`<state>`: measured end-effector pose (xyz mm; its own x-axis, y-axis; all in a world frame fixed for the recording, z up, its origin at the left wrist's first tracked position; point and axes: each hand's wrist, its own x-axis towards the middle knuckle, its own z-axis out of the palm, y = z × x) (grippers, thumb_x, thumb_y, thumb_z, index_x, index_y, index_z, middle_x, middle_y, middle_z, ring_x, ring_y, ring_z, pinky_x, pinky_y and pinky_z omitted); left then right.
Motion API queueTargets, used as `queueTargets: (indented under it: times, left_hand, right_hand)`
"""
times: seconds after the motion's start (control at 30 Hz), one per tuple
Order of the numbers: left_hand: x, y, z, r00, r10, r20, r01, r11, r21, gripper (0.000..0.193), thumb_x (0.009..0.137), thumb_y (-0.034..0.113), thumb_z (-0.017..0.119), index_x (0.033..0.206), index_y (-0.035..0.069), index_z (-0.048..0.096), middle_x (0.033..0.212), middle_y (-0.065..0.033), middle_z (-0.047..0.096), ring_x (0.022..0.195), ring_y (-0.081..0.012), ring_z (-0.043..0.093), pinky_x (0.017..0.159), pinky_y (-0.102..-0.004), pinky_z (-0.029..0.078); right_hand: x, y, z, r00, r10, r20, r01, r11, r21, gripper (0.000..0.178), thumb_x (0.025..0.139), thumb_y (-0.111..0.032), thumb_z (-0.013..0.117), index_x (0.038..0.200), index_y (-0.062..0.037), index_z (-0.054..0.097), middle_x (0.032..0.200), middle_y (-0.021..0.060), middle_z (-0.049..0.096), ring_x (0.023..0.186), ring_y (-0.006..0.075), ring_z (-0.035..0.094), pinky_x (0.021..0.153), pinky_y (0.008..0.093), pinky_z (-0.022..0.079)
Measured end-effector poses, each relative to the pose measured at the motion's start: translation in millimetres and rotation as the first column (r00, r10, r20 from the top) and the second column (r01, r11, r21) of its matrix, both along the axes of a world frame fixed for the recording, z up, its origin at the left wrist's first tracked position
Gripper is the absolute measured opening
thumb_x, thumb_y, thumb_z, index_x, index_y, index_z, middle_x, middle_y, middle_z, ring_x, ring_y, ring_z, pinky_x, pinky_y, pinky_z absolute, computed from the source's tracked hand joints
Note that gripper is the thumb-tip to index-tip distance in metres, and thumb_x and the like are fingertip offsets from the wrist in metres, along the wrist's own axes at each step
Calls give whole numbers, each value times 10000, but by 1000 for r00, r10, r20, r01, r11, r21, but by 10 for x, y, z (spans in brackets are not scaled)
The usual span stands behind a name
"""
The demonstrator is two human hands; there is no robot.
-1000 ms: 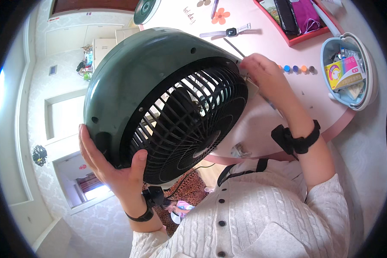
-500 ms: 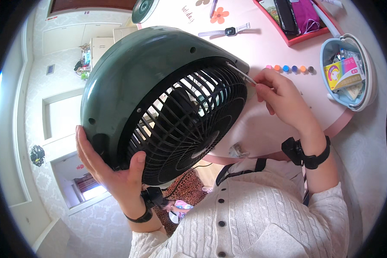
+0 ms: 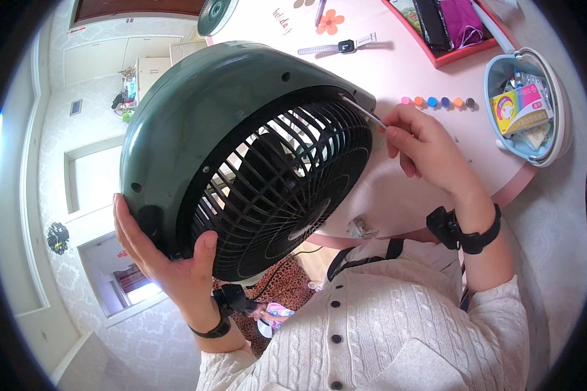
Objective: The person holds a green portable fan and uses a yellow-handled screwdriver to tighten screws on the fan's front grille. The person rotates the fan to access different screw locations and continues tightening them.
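A dark green fan (image 3: pixel 169 124) is tilted in front of me, its round black grille (image 3: pixel 287 189) facing down and toward me. My left hand (image 3: pixel 166 260) grips its lower left edge, thumb on the grille side and fingers along the green housing. Between thumb and fingers, my right hand (image 3: pixel 421 140) pinches a thin silvery screwdriver (image 3: pixel 365 113); my fingers hide its rear end. The screwdriver's tip meets the black rim at the grille's upper right. A small screw (image 3: pixel 205 169) shows on the rim's left part.
On the pink table (image 3: pixel 398 202) lie a watch (image 3: pixel 347 46), a row of small colored paint pots (image 3: pixel 432 102) and a crumpled clear wrapper (image 3: pixel 361 227). A red tray (image 3: pixel 442 58) and a light-blue basket (image 3: pixel 492 98) stand to the right. Another small green object (image 3: pixel 216 16) stands behind the fan.
The fan appears slightly farther left in view, along with the table things. Both hands keep their holds, and the screwdriver's tip stays at the same spot on the rim.
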<state>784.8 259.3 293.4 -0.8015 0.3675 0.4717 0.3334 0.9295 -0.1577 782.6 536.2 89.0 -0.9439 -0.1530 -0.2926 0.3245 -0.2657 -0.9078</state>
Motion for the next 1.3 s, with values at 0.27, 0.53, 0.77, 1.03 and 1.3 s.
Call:
queueTargets:
  times: [0.27, 0.53, 0.77, 1.03, 1.3]
  left_hand:
    - [-27, 28, 3, 1000, -4, -18, 3, 1000, -17, 1083, 703, 699, 724, 1481, 43, 355, 1426, -211, 417, 1305, -369, 429, 1053, -476, 353]
    - [-6, 51, -15, 1000, -14, -11, 15, 999, 35, 1000, 757, 660, 698, 1489, 69, 361, 1429, -210, 423, 1304, -359, 440, 1046, -465, 380]
    - [-30, -22, 66, 996, -93, 1, 92, 986, -138, 817, 876, 501, 662, 1494, 66, 351, 1495, -197, 371, 1362, -343, 389, 1103, -456, 340]
    - [-31, -66, 61, 995, -95, -16, 93, 988, -127, 867, 874, 596, 614, 1492, 50, 347, 1491, -207, 390, 1374, -345, 380, 1123, -448, 314]
    - [-88, -101, 45, 992, -126, -11, 125, 987, -101, 950, 854, 643, 608, 1486, -6, 321, 1509, -204, 366, 1396, -346, 349, 1146, -447, 274]
  right_hand:
    - [-99, 166, -45, 991, 123, 55, -92, 915, -392, 196, 976, -191, 542, 993, 0, 582, 713, 57, 601, 423, 86, 502, 356, 213, 349]
    - [-256, 227, -304, 931, 311, 191, -40, 608, -793, 208, 949, -155, 544, 981, 42, 601, 734, 52, 581, 421, 55, 437, 304, 189, 294]
    - [-284, 293, -87, 969, 186, 163, -86, 873, -480, 214, 911, -145, 631, 1006, 47, 614, 758, 87, 619, 384, 56, 435, 309, 200, 282]
    - [-45, 15, -95, 700, 80, -710, 582, 513, 631, 61, 760, -65, 633, 812, -36, 623, 853, 112, 636, 789, 282, 683, 672, 377, 559]
    - [-23, 27, -428, 812, -115, -572, 428, 783, 451, 87, 853, -127, 638, 871, -42, 641, 775, 112, 659, 685, 249, 671, 628, 357, 533]
